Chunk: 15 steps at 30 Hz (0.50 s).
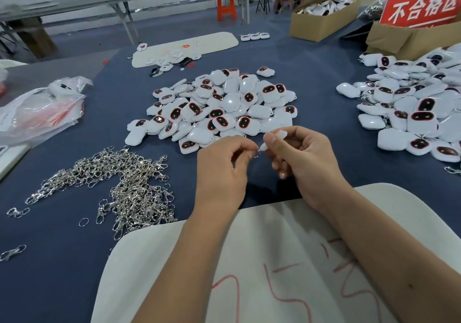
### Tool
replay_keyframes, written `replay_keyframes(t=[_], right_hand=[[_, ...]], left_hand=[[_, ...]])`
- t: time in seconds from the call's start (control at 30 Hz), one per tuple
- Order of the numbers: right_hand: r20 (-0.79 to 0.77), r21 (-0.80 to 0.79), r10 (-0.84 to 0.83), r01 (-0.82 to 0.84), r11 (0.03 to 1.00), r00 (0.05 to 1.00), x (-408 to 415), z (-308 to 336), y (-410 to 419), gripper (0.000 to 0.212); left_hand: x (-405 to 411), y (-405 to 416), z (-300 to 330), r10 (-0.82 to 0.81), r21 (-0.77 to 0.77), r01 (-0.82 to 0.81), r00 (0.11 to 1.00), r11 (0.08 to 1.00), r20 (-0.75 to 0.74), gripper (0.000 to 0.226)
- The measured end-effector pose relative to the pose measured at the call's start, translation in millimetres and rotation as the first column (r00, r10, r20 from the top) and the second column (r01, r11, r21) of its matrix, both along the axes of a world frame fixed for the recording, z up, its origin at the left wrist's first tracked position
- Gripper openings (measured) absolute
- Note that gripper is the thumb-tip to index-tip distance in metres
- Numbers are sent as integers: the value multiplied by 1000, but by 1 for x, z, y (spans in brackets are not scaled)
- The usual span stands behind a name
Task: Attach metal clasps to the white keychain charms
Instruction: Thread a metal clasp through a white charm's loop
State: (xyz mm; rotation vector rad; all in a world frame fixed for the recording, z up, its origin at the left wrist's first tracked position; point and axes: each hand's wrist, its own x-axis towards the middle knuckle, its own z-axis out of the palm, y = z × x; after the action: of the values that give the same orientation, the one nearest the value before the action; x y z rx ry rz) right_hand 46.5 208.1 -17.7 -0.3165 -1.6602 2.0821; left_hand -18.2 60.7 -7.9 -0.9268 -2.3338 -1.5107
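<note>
A white charm is held above the near edge of the blue tabletop, pinched in the curled fingers of the right hand; only its edge shows between thumb and forefinger. The left hand is closed in a fine pinch just beside it, on what appears to be a small metal clasp ring at the charm's corner; the piece is too small for its exact engagement to be told.

The unfinished charms are piled in a heap at the middle of the tabletop, just beyond the hands. The loose clasps are spread to the near left. A second heap of charms, some with chains showing among them, lies to the right. A white foam sheet is laid under the forearms.

The charm is judged to be light, rigid and glossy, so it may slip or turn under the pads; it is best gripped flat across its broad faces, with the small loop corner left exposed toward the other hand. The clasp is judged stiff, thin and springy, prone to tangling with its neighbours; it is best taken by the ring end, pinched at the fingertips, so the opening can be worked onto the loop.
</note>
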Motion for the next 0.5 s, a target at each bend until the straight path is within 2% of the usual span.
replay_keyframes(t=[0.07, 0.13, 0.2, 0.27, 0.37, 0.43, 0.5], right_hand=[[28, 22, -25, 25, 999, 999, -1, -2, 1, 31], [31, 28, -34, 33, 999, 999, -2, -2, 1, 29], [6, 3, -22, 22, 1000, 1000, -1, 0, 0, 37], [-28, -25, 6, -6, 1000, 1000, 0, 3, 0, 42], [-60, -54, 45, -48, 997, 997, 1, 4, 2, 37], [-66, -67, 52, -56, 996, 996, 1, 4, 3, 35], [-68, -70, 62, -67, 995, 996, 1, 5, 3, 40]], left_hand=[[0, 0, 0, -17, -70, 11, 997, 997, -77, 15], [0, 1, 0, -15, -57, 13, 999, 998, -29, 15], [1, 2, 0, -5, 70, -6, 988, 998, 155, 16], [4, 5, 0, -11, 205, -67, 934, 977, 357, 12], [7, 7, 1, -148, 364, -113, 773, 925, 617, 12], [8, 7, 2, -241, 433, -121, 683, 893, 689, 8], [8, 7, 4, -296, 502, -149, 653, 852, 697, 7]])
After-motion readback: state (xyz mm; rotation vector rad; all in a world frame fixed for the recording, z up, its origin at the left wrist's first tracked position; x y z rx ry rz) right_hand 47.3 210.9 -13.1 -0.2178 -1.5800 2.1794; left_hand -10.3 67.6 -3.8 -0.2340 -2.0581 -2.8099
